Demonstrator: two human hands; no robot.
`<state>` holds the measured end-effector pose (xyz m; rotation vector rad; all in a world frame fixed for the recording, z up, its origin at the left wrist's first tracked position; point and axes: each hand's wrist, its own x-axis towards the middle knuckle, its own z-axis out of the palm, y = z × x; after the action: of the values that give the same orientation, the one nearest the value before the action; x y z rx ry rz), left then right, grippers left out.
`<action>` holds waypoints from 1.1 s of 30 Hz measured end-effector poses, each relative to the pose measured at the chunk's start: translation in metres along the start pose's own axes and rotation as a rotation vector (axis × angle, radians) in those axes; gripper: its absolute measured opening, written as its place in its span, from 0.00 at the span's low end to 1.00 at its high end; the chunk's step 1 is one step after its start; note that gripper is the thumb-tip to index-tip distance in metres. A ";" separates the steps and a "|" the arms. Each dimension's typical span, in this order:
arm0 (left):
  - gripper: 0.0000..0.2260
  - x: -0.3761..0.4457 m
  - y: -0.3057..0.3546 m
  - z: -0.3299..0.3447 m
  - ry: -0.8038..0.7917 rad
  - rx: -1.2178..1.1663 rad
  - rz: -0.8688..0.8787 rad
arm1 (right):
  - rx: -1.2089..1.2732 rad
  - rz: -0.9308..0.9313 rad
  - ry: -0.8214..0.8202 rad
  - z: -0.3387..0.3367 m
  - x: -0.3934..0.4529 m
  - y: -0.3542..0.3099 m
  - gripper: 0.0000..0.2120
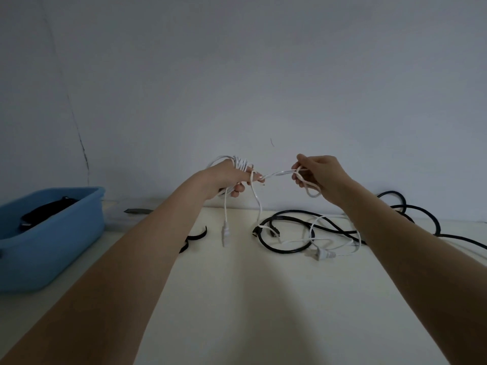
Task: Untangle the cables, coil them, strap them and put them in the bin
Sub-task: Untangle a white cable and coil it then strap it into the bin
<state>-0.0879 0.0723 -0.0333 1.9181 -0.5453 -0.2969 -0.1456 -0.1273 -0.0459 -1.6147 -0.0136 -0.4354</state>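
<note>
Gripping the white cable (pixel 274 174) w/ both hands, I'm seeing it stretched between them above the table (pixel 237 299). L hand (pixel 229 179) is curling around a bundle of white loops wrapped over the palm and thumb, fingers closed on it; one end w/ a white plug (pixel 224 234) is hanging down from that hand, tip near the tabletop. R hand (pixel 316 172) is pinching a small loop of the same cable btwn thumb and fingers, loop drooping just below the hand. Another strand is dropping from the L hand down to the pile on the table, where the rest of the white cable is lying mixed w/ a black cable (pixel 303 225); I'm noting a second white plug (pixel 325 254) at the front of that pile. Black cable is sprawling in big loops toward the right edge, partly behind my R forearm. Black strap (pixel 196 237) is lying curled on the table just left of the hanging plug. Blue bin (pixel 52 233) is sitting at far left, well apart from the cables, w/ something dark inside that I can't make out
</note>
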 end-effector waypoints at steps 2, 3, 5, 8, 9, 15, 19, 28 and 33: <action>0.07 0.001 -0.002 -0.004 0.028 -0.013 -0.036 | 0.064 -0.009 -0.021 0.000 0.002 0.000 0.08; 0.06 0.002 -0.004 -0.006 0.042 -0.013 -0.046 | 0.078 0.002 -0.050 -0.001 0.003 0.000 0.05; 0.06 0.003 -0.008 -0.008 0.088 0.009 -0.059 | 0.124 0.074 -0.141 -0.001 0.004 -0.001 0.02; 0.08 0.005 -0.012 -0.004 0.140 0.052 -0.059 | 0.214 0.171 -0.267 0.001 0.002 -0.002 0.04; 0.08 0.006 -0.012 -0.002 0.147 0.055 -0.057 | 0.226 0.182 -0.288 0.002 0.002 -0.002 0.05; 0.07 0.014 -0.017 0.000 0.183 0.048 -0.103 | 0.260 0.189 -0.287 0.010 0.000 -0.008 0.10; 0.07 0.017 -0.035 -0.017 0.280 0.000 -0.163 | -0.104 0.137 -0.273 0.000 -0.003 -0.014 0.03; 0.08 0.009 -0.039 -0.025 0.155 0.002 -0.065 | -0.619 -0.170 0.544 0.001 0.017 0.000 0.12; 0.09 0.008 -0.044 -0.025 0.164 -0.108 -0.104 | 0.224 0.039 0.028 0.012 0.000 -0.013 0.14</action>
<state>-0.0591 0.1026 -0.0635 1.8494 -0.3151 -0.2289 -0.1456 -0.1141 -0.0337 -1.3864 -0.0099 -0.4113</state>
